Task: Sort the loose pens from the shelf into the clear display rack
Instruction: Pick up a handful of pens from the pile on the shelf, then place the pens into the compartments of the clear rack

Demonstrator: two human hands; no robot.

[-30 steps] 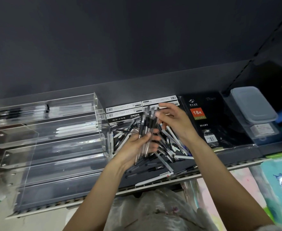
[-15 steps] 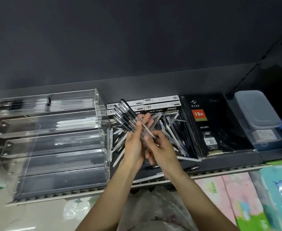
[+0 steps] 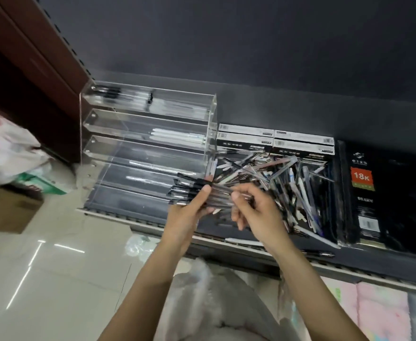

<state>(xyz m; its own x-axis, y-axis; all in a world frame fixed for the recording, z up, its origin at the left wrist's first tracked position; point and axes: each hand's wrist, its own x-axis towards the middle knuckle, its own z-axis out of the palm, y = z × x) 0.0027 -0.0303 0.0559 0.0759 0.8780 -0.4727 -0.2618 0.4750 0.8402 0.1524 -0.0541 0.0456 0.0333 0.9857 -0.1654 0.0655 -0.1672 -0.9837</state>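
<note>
My left hand [image 3: 189, 210] grips a bundle of black-capped clear pens [image 3: 189, 188], held nearly level with the caps pointing left toward the clear display rack [image 3: 86, 124]. My right hand [image 3: 256, 210] pinches the other end of the same bundle. The tiered rack stands at the shelf's left; its top tier holds black pens [image 3: 111, 94] and the second tier white pens [image 3: 177, 136]. A heap of loose pens [image 3: 288, 183] lies on the dark shelf right of the rack, behind my hands.
Boxed pen packs [image 3: 273, 139] stand behind the heap. A black 18K diary [image 3: 374, 193] lies at the right. One white pen [image 3: 243, 241] rests on the shelf's front edge [image 3: 140, 223]. Plastic bags [image 3: 10, 148] and a cardboard box [image 3: 7, 212] sit on the tiled floor at left.
The bundle has swung from upright to nearly level, caps toward the rack. Both hands have moved left and lower with it. The view has turned left.
</note>
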